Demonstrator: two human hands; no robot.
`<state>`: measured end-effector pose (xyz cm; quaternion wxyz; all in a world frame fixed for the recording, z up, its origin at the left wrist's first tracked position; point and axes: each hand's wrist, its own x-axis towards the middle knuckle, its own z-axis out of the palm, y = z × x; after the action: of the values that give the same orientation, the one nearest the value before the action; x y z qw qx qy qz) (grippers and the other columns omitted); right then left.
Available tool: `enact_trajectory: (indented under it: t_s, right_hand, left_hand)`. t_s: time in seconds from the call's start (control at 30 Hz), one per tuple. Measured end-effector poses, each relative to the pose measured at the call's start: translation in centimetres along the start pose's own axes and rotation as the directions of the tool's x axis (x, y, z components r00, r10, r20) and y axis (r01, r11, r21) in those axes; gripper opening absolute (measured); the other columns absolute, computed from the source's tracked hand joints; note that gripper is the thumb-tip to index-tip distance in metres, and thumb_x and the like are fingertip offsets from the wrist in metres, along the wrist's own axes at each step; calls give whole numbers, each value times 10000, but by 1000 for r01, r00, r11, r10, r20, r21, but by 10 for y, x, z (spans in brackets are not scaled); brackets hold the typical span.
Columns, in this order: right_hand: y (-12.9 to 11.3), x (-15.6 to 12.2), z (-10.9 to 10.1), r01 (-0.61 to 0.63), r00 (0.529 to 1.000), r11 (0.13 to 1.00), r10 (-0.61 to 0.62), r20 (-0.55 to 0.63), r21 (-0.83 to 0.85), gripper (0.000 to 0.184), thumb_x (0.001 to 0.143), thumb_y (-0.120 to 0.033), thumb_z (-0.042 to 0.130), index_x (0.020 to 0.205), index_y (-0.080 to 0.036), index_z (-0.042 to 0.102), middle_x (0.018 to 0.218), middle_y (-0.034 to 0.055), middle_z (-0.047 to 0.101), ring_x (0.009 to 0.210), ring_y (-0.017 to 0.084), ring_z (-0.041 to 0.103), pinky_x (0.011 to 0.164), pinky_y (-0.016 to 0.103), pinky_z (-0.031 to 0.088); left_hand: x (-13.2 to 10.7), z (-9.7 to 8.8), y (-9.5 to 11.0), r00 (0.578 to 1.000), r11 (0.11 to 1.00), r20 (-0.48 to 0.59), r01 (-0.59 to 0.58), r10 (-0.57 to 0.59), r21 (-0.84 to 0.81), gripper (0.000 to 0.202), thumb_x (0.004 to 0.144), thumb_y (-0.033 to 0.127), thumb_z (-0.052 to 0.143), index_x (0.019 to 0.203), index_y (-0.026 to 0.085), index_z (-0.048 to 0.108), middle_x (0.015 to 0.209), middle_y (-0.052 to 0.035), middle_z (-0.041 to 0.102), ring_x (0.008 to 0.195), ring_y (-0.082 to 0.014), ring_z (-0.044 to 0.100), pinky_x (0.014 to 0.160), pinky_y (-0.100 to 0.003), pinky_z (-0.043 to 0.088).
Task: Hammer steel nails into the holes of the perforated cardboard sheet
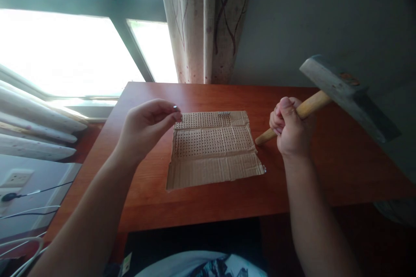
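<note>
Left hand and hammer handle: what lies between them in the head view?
In the head view, a hole-dotted cardboard sheet lies on the table between them, with small pieces near its far edge.

No lettering, number or brand legible from where I stand. Pale tag (126, 264) beside the shirt (175, 263): markings too small to read. Dark shirt print (212, 267): no word discernible.

Your head camera looks forward and down from above your shirt (201, 264), across the nearby wooden desk (149, 207), the perforated cardboard (214, 169) mid-view, the window (58, 52) beyond, leftward.
</note>
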<state>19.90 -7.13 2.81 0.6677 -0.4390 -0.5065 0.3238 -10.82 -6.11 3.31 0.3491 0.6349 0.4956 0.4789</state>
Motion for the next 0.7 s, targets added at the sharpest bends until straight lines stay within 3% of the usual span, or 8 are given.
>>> enact_trajectory:
  t_s: [0.1, 0.27, 0.47, 0.7]
  right_hand:
    - [0, -1, 0, 1, 1000, 1000, -1, 5, 18, 462, 884, -482, 701, 619, -215, 434, 473, -92, 293, 362, 46, 255, 354, 231, 167]
    - [-1, -3, -1, -6, 1000, 1000, 6, -11, 12, 467, 880, -498, 700, 621, -218, 430, 467, -95, 276, 365, 49, 244, 352, 229, 162]
    - [1, -1, -5, -8, 1000, 1000, 8, -17, 12, 478, 887, -525, 684, 626, -220, 425, 462, -101, 262, 359, 48, 230, 356, 226, 171]
    - [-1, -1, -5, -9, 1000, 999, 9, -15, 39, 463, 876, -494, 708, 620, -218, 438, 458, -98, 276, 355, 47, 233, 358, 232, 163]
  left_hand:
    - [15, 29, 15, 987, 996, 138, -87, 88, -9, 106, 808, 280, 708, 841, 179, 696, 829, -48, 745, 757, -166, 705, 731, -307, 602]
    - [38, 63, 8, 954, 957, 236, -231, 187, 174, 101, 829, 249, 664, 849, 165, 716, 803, -32, 754, 723, -144, 693, 719, -276, 569]
    - [44, 68, -4, 950, 915, 249, -261, 188, 306, 134, 850, 234, 629, 906, 172, 734, 826, -42, 768, 737, -160, 700, 719, -284, 551]
    - [43, 66, -7, 951, 908, 260, -251, 167, 336, 130, 857, 242, 635, 912, 180, 735, 851, -40, 772, 742, -161, 699, 708, -278, 537]
